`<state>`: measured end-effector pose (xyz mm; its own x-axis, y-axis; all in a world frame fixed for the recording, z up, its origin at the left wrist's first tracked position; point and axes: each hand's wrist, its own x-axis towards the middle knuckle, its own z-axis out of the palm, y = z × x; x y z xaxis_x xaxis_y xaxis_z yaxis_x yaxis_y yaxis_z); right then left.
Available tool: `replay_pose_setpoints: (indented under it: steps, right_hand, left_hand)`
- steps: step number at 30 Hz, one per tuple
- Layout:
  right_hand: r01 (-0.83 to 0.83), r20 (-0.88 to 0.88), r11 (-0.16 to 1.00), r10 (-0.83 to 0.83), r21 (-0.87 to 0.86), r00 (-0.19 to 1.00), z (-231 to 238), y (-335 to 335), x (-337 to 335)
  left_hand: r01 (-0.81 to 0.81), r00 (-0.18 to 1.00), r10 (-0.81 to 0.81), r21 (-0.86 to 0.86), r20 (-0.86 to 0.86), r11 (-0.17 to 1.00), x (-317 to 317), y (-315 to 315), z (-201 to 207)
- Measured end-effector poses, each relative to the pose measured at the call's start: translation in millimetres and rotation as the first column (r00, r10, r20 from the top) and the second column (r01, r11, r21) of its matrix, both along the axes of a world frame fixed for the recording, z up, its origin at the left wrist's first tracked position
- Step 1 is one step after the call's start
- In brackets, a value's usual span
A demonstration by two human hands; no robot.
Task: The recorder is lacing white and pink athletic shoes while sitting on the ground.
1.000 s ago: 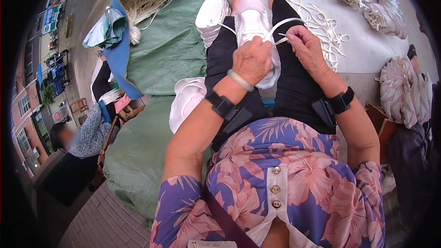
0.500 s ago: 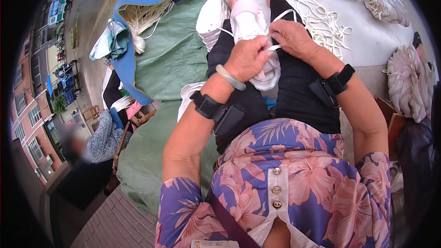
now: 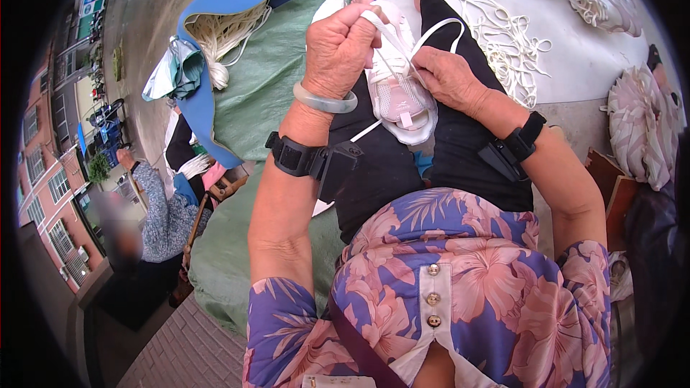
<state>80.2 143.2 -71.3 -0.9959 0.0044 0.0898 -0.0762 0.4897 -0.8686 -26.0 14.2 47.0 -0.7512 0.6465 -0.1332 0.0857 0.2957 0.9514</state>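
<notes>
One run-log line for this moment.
left hand: gripping white lace | right hand: at shoe, grip unclear | shoe: white-pink, between legs | loose laces: piled on pale sheet

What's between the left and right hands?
The white-and-pink shoe, with white lace running over it from the left hand toward the right hand; head view.

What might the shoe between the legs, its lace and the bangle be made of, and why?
Shoe: probably matte mesh fabric; dotted texture.
Lace: likely matte woven textile; it bends into loose loops.
Bangle: perhaps polished stone, glass or plastic; smooth, with glossy highlights.
</notes>
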Motion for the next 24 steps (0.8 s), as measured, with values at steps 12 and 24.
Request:
replay_pose_setpoints:
  steps: [12,24]
  right_hand:
    - [-0.007,0.003,1.0,0.007,-0.002,1.0,-3,-5,-3]
    - [0.054,-0.032,0.998,-0.056,-0.045,0.998,-6,-9,-4]
  left_hand:
    - [-0.173,0.984,0.177,0.082,-0.037,0.981,-33,11,-34]
    - [-0.158,0.982,0.165,0.082,-0.089,0.984,-39,13,-46]
